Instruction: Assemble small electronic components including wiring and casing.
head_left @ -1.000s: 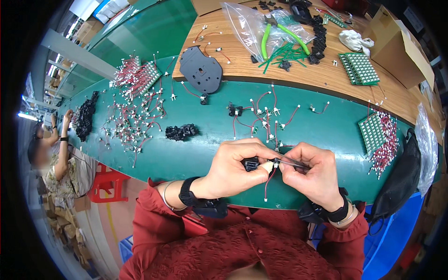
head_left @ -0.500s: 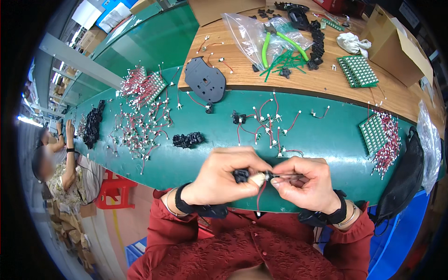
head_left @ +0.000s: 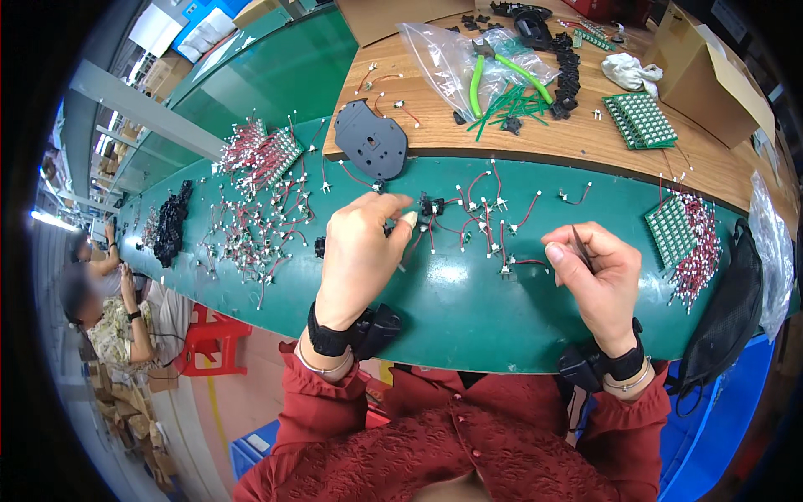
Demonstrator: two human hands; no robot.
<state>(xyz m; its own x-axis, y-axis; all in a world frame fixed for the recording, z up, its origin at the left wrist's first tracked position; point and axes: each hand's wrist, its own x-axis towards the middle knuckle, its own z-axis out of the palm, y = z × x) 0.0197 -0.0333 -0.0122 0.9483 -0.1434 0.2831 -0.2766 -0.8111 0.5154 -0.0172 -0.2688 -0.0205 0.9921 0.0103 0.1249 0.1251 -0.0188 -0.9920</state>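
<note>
At the far left of the frame, a co-worker (head_left: 117, 335) sits near a red stool (head_left: 209, 341). On the green desk (head_left: 477, 322), a black cluster of parts (head_left: 173, 226) lies at left, its long axis running steeply up the frame. To its right, circuit boards with red wires (head_left: 261, 155) stand above a spread of wired connectors (head_left: 255, 222). A grey plate (head_left: 370, 138) lies at upper centre, its long axis sloping from upper left to lower right.

The left hand (head_left: 364, 251) is left of centre, fingers directed to the upper right. Thumb and forefinger are narrowly spaced; whether they grip a part cannot be told. Just beside the fingertips lies a black block (head_left: 432, 206) with wires extending to its lower right. Further wired connectors (head_left: 493, 219) lie at centre. Above them, green-handled pliers (head_left: 476, 88) rest with handles spread toward the bottom of the frame.

The right hand (head_left: 598, 280), right of centre, holds tweezers (head_left: 579, 244) between thumb and fingers. Their long axis is steep, the exposed end pointing to the upper left. At far right lie a wired circuit board (head_left: 669, 230) and a black bag (head_left: 723, 309).
</note>
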